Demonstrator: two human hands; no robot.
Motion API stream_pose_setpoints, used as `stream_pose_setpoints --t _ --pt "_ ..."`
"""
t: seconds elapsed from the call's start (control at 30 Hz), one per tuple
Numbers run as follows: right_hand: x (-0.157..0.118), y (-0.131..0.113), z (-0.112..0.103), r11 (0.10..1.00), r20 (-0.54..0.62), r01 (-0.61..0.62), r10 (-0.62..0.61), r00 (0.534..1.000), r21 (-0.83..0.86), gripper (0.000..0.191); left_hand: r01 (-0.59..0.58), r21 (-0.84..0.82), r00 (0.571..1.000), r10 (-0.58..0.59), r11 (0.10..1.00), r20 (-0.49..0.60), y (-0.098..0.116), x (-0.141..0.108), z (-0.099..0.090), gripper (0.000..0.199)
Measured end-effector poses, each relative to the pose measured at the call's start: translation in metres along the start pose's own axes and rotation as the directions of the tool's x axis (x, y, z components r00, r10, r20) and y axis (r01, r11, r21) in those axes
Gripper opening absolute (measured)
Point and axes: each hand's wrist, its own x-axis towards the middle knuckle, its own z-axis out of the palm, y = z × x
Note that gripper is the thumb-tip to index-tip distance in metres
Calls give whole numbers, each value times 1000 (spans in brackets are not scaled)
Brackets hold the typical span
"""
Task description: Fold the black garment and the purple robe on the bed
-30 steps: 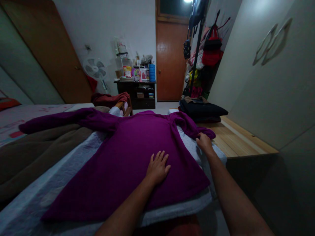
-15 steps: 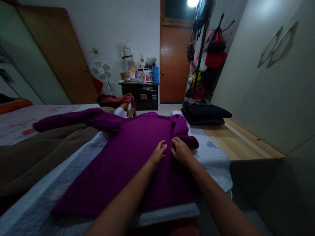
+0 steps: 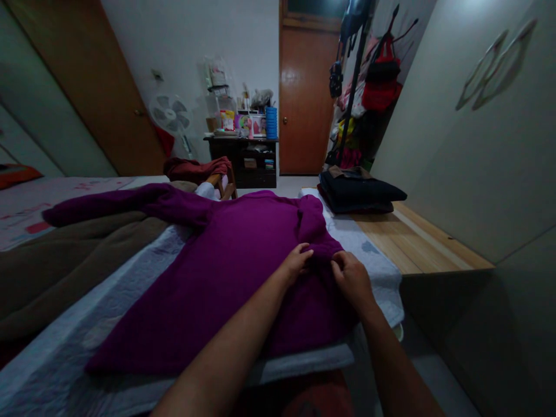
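A purple long-sleeved top (image 3: 234,260) lies spread over a pale quilted cover, its neck end away from me. One sleeve stretches out flat to the left. The other sleeve (image 3: 316,226) is bent back towards me along the garment's right side. My left hand (image 3: 297,263) is closed on the near edge of that bent sleeve, its fingertips partly hidden in the cloth. At the sleeve's end my right hand (image 3: 351,277) pinches the purple fabric between thumb and fingers.
A brown blanket (image 3: 82,249) lies left of the top on the quilted cover (image 3: 108,313). Folded dark clothes (image 3: 358,191) are stacked at the right, by a wooden board (image 3: 403,243) and a pale cupboard (image 3: 469,156). Behind stand a fan (image 3: 170,113) and a dark cabinet (image 3: 221,153).
Both hands have moved right, the right hand farther, to the sleeve's end. The bent sleeve has been drawn towards me and lies straighter. The view has tilted slightly down.
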Motion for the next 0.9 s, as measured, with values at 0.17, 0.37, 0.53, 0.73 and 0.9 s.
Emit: stream_pose_setpoints --t 0.17,0.37,0.53,0.73,0.9 --pt "-16 15 -1 964 137 -178 207 969 -197 23 -39 -260 991 5 965 -132 -4 2 6 33" --pt "-25 9 -10 964 395 -167 239 887 -206 33 -240 -357 945 133 903 -298 15 -2 -7 41" --pt "-24 -5 -10 987 461 -68 128 878 -144 15 -306 -314 918 190 899 -349 42 -14 -35 54" --pt "-27 -39 -5 994 498 98 -59 865 -52 17 -354 -282 914 267 892 -305 71 -38 -85 57" --pt "-29 -60 3 987 520 158 -129 844 -12 14 -389 -185 902 332 903 -275 89 -63 -128 62"
